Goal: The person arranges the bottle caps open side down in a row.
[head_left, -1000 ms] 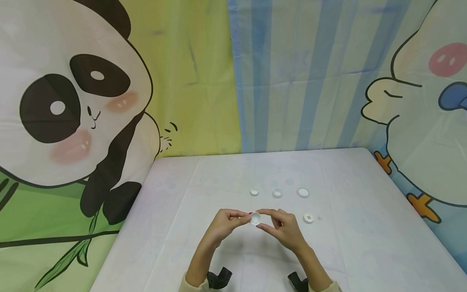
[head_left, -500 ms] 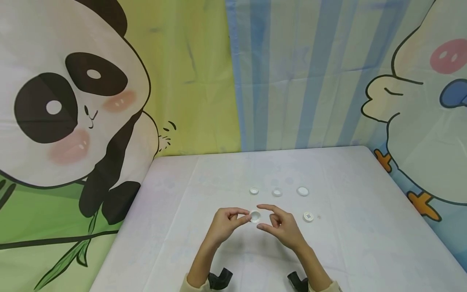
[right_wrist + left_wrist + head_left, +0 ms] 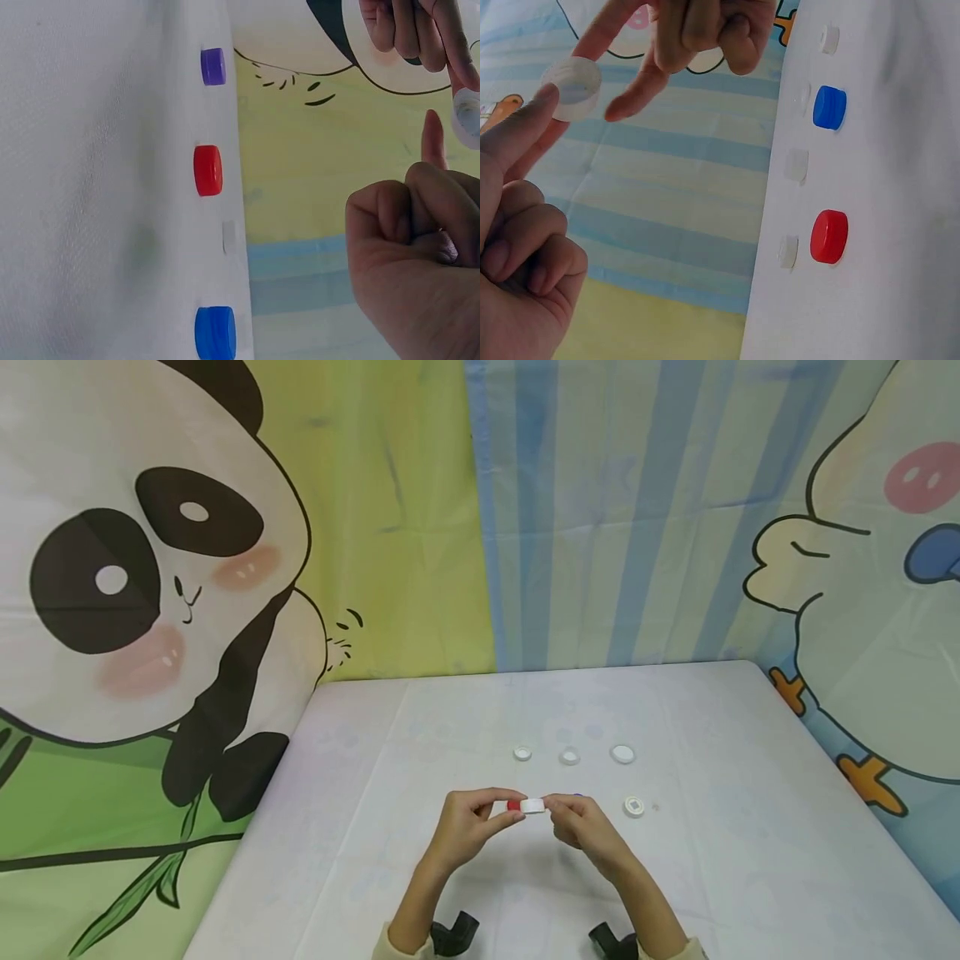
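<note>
A round whitish bottle cap [image 3: 532, 806] is pinched above the table between the thumb and index finger of my left hand [image 3: 472, 825]; its other fingers are curled in. In the left wrist view the translucent face of the cap [image 3: 577, 82] shows. My right hand [image 3: 588, 833] reaches the cap's far side with a straight index finger. Its thumb stands apart from the cap, and its remaining fingers are folded. At the image's right edge in the right wrist view, the cap [image 3: 469, 120] is partly cut off.
On the white-covered table [image 3: 390, 735] lie a red cap [image 3: 829, 237], a blue cap [image 3: 829, 107] and a purple cap [image 3: 214, 67]. White caps stand farther back, one [image 3: 522, 752] at the left, another [image 3: 622, 754] at the right. A patterned white cap [image 3: 633, 807] lies right of my right hand.
The cap has turned from face-on to edge-on in the head view. My right hand, apart from it half a second ago, has brought its index finger against it.
</note>
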A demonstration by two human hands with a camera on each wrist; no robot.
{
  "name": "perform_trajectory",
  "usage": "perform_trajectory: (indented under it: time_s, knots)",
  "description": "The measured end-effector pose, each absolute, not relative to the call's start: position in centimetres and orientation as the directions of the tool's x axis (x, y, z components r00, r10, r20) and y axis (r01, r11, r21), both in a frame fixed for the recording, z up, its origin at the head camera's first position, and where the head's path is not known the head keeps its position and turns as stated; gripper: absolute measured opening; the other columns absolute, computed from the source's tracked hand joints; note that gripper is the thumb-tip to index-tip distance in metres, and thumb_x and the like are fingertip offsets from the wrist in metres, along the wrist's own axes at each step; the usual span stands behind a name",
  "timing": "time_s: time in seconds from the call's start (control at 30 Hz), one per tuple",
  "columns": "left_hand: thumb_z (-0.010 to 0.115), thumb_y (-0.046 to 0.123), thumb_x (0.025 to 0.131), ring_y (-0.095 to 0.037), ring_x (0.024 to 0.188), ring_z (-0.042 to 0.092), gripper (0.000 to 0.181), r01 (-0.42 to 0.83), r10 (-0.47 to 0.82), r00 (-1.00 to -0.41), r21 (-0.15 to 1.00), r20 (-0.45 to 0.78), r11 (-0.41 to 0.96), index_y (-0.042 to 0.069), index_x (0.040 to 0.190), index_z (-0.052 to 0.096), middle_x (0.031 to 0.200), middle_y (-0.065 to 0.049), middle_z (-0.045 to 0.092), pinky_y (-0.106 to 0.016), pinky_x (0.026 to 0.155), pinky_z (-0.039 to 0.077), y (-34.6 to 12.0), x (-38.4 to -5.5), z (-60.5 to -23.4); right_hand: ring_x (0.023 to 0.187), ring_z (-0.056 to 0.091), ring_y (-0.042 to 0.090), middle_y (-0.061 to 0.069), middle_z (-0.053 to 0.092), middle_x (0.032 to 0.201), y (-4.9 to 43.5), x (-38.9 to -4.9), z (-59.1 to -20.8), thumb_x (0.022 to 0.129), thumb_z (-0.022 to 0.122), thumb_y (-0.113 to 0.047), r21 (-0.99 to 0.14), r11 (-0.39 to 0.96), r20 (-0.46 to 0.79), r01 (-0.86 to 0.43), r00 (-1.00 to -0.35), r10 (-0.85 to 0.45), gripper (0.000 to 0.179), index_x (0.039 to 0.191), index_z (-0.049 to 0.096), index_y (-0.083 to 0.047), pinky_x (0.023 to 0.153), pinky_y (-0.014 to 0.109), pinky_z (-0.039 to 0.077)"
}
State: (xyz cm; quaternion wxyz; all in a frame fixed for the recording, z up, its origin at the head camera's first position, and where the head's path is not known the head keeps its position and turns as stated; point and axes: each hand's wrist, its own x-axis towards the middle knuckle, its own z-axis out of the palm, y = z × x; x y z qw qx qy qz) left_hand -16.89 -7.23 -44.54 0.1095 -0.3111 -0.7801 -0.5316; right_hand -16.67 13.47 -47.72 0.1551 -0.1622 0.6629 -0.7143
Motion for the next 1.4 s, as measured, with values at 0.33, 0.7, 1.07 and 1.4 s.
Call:
perform_trajectory:
  time_s: [0.33, 0.7, 1.07, 1.4]
  knots:
    - [0.069, 0.020, 0.078, 0.001, 0.041, 0.013, 0.019, 0.703, 0.407, -0.701, 0.662, 0.585, 0.260, 0.012, 0.095, 0.070, 0.042, 0.006, 0.023, -0.016, 0.035, 0.015, -7.4, -18.3, -47.3, 0.044, 0.021, 0.009, -0.005, 0.028, 0.051, 13.6, -17.3, -49.9, 0.095, 0.041, -0.009, -0.983, -0.184, 0.114, -0.021, -0.853, -0.509, 0.026, 0.107, 0.057, 0.008, 0.040, 0.031, 0.015]
    - [0.070, 0.009, 0.076, 0.001, 0.043, 0.013, 0.019, 0.698, 0.412, -0.704, 0.670, 0.578, 0.253, 0.005, 0.094, 0.069, 0.042, 0.001, 0.023, -0.015, 0.038, 0.015, -7.4, -16.9, -44.6, 0.044, 0.023, 0.008, -0.006, 0.030, 0.051, 13.4, -17.5, -49.9, 0.094, 0.042, -0.006, -0.983, -0.183, 0.119, -0.032, -0.864, -0.489, 0.023, 0.105, 0.058, 0.007, 0.040, 0.032, 0.014]
    - [0.074, 0.023, 0.072, 0.001, 0.043, 0.020, 0.032, 0.610, 0.352, -0.787, 0.723, 0.506, 0.325, 0.014, 0.102, 0.067, 0.047, 0.007, 0.026, -0.017, 0.039, 0.017, -7.8, -18.1, -47.2, 0.049, 0.025, 0.006, -0.005, 0.030, 0.052, 13.3, -17.2, -49.4, 0.086, 0.057, -0.004, -0.993, -0.084, 0.105, -0.078, -0.913, -0.394, 0.028, 0.113, 0.056, 0.004, 0.044, 0.029, 0.020]
    - [0.072, 0.034, 0.073, 0.001, 0.042, 0.018, 0.032, 0.682, 0.376, -0.729, 0.659, 0.572, 0.318, 0.020, 0.101, 0.067, 0.046, 0.008, 0.025, -0.016, 0.038, 0.018, -7.8, -18.6, -47.9, 0.046, 0.021, 0.013, 0.003, 0.023, 0.051, 13.0, -16.5, -47.4, 0.080, 0.063, 0.000, -0.981, -0.095, 0.194, -0.171, -0.901, -0.388, 0.034, 0.114, 0.056, 0.002, 0.043, 0.029, 0.021]
